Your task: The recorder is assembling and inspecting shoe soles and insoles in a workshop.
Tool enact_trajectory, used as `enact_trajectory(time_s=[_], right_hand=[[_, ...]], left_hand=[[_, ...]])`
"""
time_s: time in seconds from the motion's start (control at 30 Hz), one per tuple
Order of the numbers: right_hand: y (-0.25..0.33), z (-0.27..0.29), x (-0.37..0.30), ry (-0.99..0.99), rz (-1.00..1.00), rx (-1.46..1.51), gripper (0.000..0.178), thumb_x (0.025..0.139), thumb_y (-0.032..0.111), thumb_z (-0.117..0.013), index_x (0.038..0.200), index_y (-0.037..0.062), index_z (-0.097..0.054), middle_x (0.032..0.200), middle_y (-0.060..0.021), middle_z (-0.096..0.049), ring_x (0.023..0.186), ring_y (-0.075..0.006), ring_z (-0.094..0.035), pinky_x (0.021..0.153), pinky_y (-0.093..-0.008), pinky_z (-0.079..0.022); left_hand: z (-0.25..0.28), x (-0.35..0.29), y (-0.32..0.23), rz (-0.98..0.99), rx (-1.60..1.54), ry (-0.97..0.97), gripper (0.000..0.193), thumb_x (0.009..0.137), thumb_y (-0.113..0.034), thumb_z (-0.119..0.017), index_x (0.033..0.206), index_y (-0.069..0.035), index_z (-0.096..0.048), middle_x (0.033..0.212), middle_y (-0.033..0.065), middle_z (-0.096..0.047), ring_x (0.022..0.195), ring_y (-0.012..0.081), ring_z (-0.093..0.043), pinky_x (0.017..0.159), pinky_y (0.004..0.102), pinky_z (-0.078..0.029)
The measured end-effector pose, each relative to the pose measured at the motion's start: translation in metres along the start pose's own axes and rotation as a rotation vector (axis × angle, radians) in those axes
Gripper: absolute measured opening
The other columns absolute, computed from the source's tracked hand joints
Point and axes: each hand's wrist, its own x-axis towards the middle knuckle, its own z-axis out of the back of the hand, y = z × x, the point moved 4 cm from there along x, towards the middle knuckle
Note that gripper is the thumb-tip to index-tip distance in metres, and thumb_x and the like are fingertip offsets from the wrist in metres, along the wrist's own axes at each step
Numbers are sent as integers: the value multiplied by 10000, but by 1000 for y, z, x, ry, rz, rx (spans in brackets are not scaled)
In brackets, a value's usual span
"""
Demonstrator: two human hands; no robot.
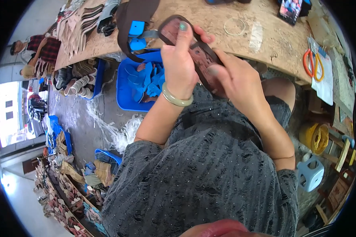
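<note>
Pinching brown sole [202, 57], left grip [180, 59] and right grip [238, 77], blue bin [135, 104] leftward, worktable [279, 50] ahead, scissors [312, 63] rightward

Brown sole [201, 56]: one; bracelet [177, 101]: one; phone [290, 10]: one; yellow bucket [307, 136]: one; stool [313, 168]: one

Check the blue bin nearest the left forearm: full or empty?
Not empty: flat blue pieces lie in the bin; how full, I cannot tell.
</note>
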Motion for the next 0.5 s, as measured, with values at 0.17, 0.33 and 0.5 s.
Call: enact_trajectory(time_s=[0.17, 0.33, 0.5], right_hand=[[-45, 9, 5, 378, -324, 550, 342, 980, 258, -478, 955, -54, -616, 816, 23, -564, 793, -64, -480, 715, -233, -437], [-38, -7, -3, 273, -200, 413, 262, 936, 199, -518, 809, -30, -517, 642, -66, -444, 633, -121, -416, 592, -300, -393], [-35, -9, -10, 293, -101, 407, 214, 923, 180, -533, 867, -25, -558, 666, -43, -496, 647, -114, -435, 617, -289, -403]], left_hand=[[-7, -16, -21, 65, 727, 155, 301, 973, -246, -476, 996, -12, -664, 911, 96, -682, 854, 181, -646, 782, 318, -499], [-16, -16, -4, 123, 82, 318, 193, 947, -205, -569, 892, -20, -570, 801, 26, -600, 734, 113, -580, 669, 261, -480], [-20, -23, -10, 103, 84, 336, 244, 946, -251, -571, 875, -18, -560, 788, 32, -579, 728, 134, -577, 678, 278, -477]])
